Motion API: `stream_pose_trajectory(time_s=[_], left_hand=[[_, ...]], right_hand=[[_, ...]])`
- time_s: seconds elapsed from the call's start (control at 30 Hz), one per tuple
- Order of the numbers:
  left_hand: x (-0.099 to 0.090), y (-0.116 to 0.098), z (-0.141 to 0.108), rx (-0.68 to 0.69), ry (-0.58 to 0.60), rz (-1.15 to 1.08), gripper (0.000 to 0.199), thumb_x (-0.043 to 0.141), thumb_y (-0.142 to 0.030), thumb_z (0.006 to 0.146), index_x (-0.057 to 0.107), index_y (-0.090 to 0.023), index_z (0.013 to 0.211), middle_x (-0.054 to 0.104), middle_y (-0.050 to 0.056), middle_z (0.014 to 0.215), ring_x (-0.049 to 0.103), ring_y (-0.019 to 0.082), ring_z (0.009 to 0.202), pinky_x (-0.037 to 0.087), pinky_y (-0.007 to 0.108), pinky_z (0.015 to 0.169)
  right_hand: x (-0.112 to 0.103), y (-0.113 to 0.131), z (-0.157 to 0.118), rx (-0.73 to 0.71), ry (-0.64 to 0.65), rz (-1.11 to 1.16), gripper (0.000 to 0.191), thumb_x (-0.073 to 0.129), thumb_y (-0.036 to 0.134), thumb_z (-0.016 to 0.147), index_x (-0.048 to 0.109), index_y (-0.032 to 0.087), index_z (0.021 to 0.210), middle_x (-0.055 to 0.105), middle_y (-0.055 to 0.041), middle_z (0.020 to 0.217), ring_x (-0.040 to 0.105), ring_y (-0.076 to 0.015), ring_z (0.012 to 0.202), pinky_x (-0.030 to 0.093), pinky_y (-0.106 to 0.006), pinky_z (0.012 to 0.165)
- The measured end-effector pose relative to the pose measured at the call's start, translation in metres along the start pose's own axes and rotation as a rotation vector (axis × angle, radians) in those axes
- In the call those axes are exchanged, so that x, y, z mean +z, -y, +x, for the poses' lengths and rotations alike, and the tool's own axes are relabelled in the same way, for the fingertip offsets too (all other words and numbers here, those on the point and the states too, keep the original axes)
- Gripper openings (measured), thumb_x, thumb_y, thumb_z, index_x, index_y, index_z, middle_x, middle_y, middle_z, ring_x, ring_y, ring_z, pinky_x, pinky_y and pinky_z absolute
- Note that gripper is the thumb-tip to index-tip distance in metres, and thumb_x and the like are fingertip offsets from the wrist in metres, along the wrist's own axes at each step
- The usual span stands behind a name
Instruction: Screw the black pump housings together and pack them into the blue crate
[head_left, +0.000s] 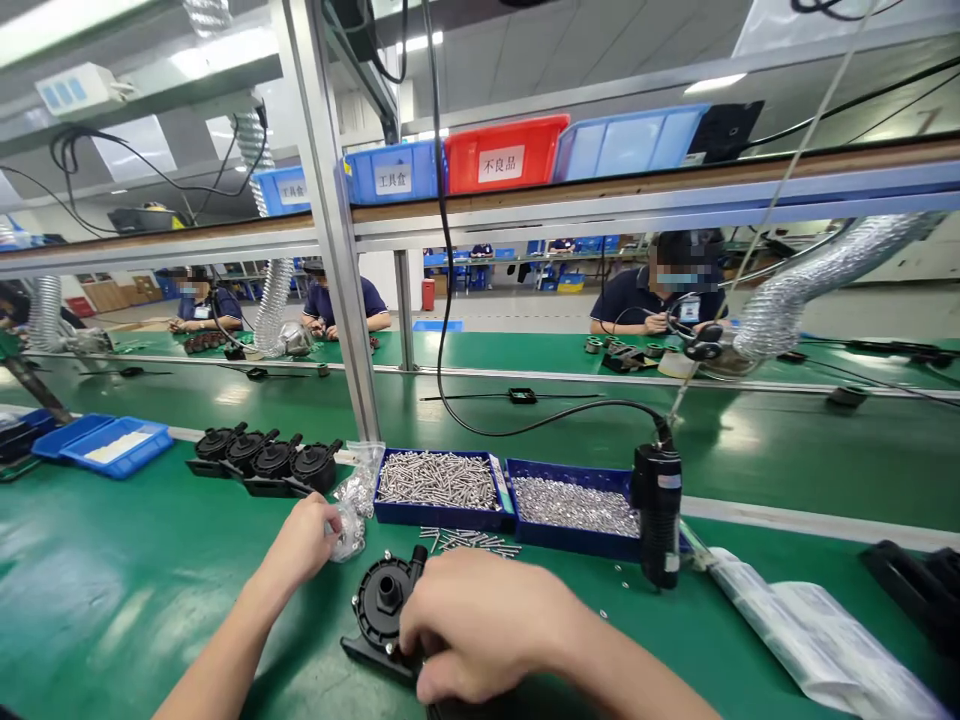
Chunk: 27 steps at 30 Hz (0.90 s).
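Observation:
A black round pump housing (381, 600) with a central spout and a side outlet lies on the green bench in front of me. Several silvery screws stand around its rim. My right hand (480, 625) is over the housing's right side, fingers curled and closed; their tips and anything in them are hidden. My left hand (306, 538) is at a clear plastic bag (352, 530) of small shiny metal parts. Its fingers are pinched together against the bag's edge, and what they hold is hidden. Loose screws (469, 542) lie just beyond my right hand.
A blue bin of screws (439, 515) and a blue bin of small metal parts (577, 537) stand behind. A black power screwdriver (658, 515) hangs at the right. More pump housings (274, 460) sit left; clear packets (795, 625) lie right. Co-workers (652, 295) sit opposite.

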<state>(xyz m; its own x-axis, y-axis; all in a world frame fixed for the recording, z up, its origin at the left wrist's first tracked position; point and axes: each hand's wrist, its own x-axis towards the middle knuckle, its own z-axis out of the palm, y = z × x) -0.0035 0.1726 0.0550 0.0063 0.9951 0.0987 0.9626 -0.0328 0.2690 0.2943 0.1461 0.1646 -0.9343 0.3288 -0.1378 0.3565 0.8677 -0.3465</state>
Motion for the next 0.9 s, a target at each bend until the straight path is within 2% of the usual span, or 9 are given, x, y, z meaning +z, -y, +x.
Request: stream_pose_trajectory(time_s=[0.07,0.17,0.33,0.5,0.63,0.73,0.8,0.9], left_hand=[[0.000,-0.003,-0.002,-0.027,0.022,-0.006,0.027,0.061,0.004,0.076,0.078,-0.017,0.079,0.069,0.008,0.099,0.066,0.024,0.096,0.045,0.029,0.086],[0.003,-0.007,-0.001,-0.077,0.031,0.012,0.023,0.066,0.003,0.073,0.078,-0.016,0.075,0.068,0.008,0.097,0.066,0.023,0.093,0.044,0.029,0.082],[0.006,-0.008,0.002,-0.077,0.024,0.026,0.020,0.068,0.000,0.074,0.078,-0.017,0.078,0.068,0.008,0.096,0.065,0.023,0.092,0.043,0.029,0.082],[0.013,-0.006,0.006,-0.030,0.030,0.059,0.018,0.064,-0.004,0.085,0.074,-0.017,0.077,0.066,0.008,0.095,0.063,0.024,0.093,0.042,0.031,0.084],[0.020,-0.004,0.008,-0.007,0.014,0.092,0.027,0.051,-0.007,0.094,0.069,-0.017,0.075,0.063,0.010,0.092,0.062,0.026,0.090,0.042,0.034,0.082],[0.017,-0.004,0.008,0.020,0.008,0.094,0.026,0.051,-0.008,0.094,0.069,-0.018,0.079,0.064,0.010,0.095,0.062,0.026,0.094,0.043,0.034,0.085],[0.012,-0.004,0.005,0.040,0.024,0.088,0.020,0.058,-0.007,0.088,0.071,-0.019,0.080,0.066,0.009,0.099,0.064,0.025,0.097,0.044,0.032,0.085],[0.005,-0.007,-0.001,-0.004,0.079,0.150,0.015,0.066,-0.008,0.081,0.072,-0.019,0.073,0.068,0.009,0.094,0.065,0.027,0.093,0.045,0.032,0.083]], right_hand=[[-0.011,-0.013,-0.003,0.016,0.024,0.108,0.019,0.087,0.034,0.084,0.086,0.031,0.102,0.085,-0.0002,0.090,0.077,-0.0211,0.081,0.044,-0.028,0.060],[-0.016,-0.023,-0.002,0.077,0.097,0.120,0.020,0.088,0.030,0.081,0.087,0.028,0.101,0.085,-0.0010,0.093,0.076,-0.0194,0.082,0.043,-0.026,0.060],[-0.007,-0.012,0.009,0.042,0.176,0.077,0.022,0.087,0.041,0.083,0.088,0.027,0.101,0.085,-0.0009,0.090,0.072,-0.0181,0.077,0.039,-0.027,0.056],[-0.002,-0.001,0.014,0.061,0.195,-0.111,0.016,0.085,0.037,0.084,0.088,0.025,0.093,0.081,-0.0032,0.079,0.068,-0.0203,0.068,0.031,-0.030,0.051],[-0.003,-0.004,0.009,0.018,0.128,0.003,0.025,0.081,0.051,0.088,0.086,0.027,0.094,0.080,-0.0022,0.076,0.067,-0.0202,0.068,0.033,-0.029,0.053],[-0.007,-0.010,0.008,0.052,0.055,-0.005,0.019,0.077,0.045,0.092,0.086,0.028,0.092,0.080,-0.0031,0.078,0.069,-0.0225,0.072,0.032,-0.031,0.054],[-0.011,-0.022,0.010,0.181,-0.044,-0.052,0.012,0.075,0.034,0.092,0.085,0.028,0.091,0.082,-0.0040,0.084,0.073,-0.0249,0.079,0.035,-0.031,0.057],[-0.018,-0.053,0.015,0.488,-0.236,-0.112,0.020,0.065,0.017,0.093,0.084,0.022,0.093,0.083,-0.0105,0.096,0.076,-0.0302,0.092,0.043,-0.034,0.068]])
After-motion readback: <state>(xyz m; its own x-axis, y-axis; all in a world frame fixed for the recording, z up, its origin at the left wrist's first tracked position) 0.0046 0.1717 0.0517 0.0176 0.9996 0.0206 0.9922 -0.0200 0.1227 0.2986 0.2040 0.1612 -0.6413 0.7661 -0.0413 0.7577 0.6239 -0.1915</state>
